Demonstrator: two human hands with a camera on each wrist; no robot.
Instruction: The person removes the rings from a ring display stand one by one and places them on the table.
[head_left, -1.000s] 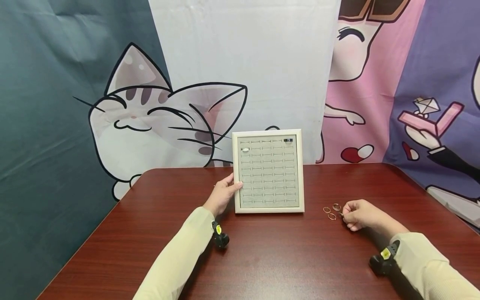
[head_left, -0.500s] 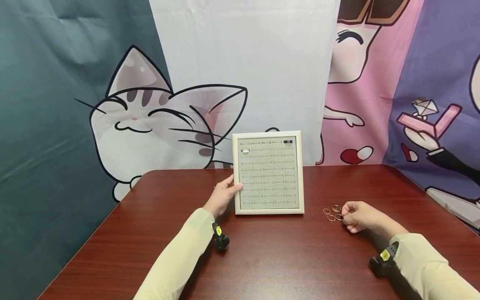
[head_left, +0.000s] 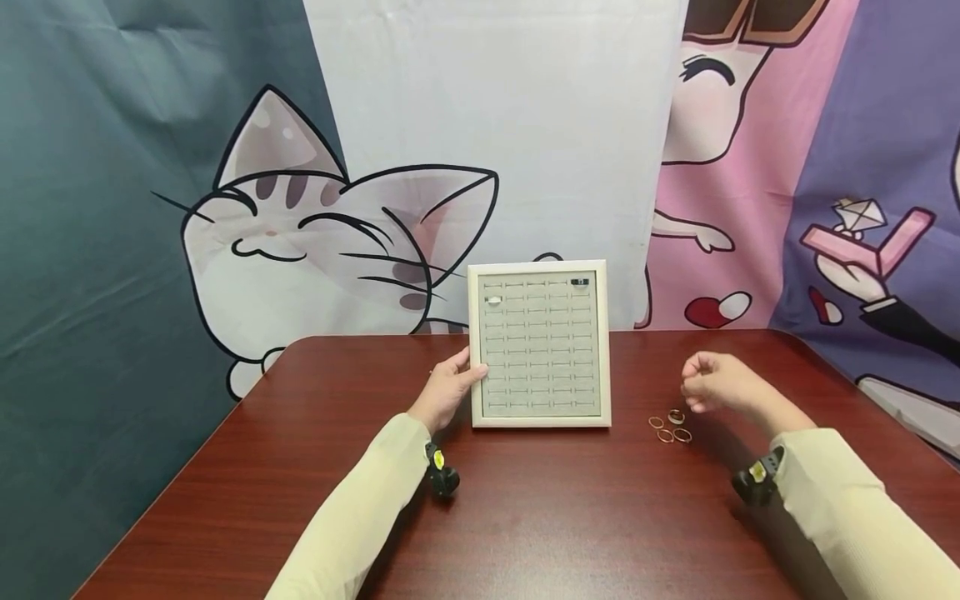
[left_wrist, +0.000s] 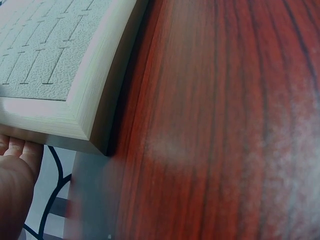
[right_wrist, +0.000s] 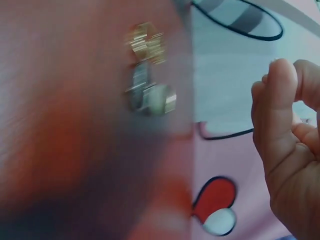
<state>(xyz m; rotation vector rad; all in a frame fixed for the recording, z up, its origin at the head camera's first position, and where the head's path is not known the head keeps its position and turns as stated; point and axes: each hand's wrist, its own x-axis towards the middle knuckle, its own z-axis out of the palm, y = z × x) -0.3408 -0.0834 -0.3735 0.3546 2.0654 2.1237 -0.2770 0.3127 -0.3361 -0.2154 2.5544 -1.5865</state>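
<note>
An upright cream-framed ring display board (head_left: 540, 354) with rows of slits stands on the table, its left edge gripped by my left hand (head_left: 442, 390). In the left wrist view, the fingers (left_wrist: 17, 147) go behind the frame (left_wrist: 55, 120). A silver ring (head_left: 492, 300) sits near its upper left, a dark ring (head_left: 580, 282) at its top right. My right hand (head_left: 722, 385) is raised above several loose rings (head_left: 665, 436), thumb and index finger (right_wrist: 280, 85) together; I cannot tell whether something small is between them. The rings (right_wrist: 146, 44) look blurred in the right wrist view.
The reddish-brown wooden table (head_left: 555, 517) has rounded far corners. Behind it hangs a cloth backdrop (head_left: 495, 100) printed with a cartoon cat and figures. A small black wrist camera (head_left: 444, 482) hangs under the left sleeve, another (head_left: 753, 483) under the right.
My right hand has risen up and away from the loose rings, which stay on the table and show more fully. The left hand and display board have hardly moved.
</note>
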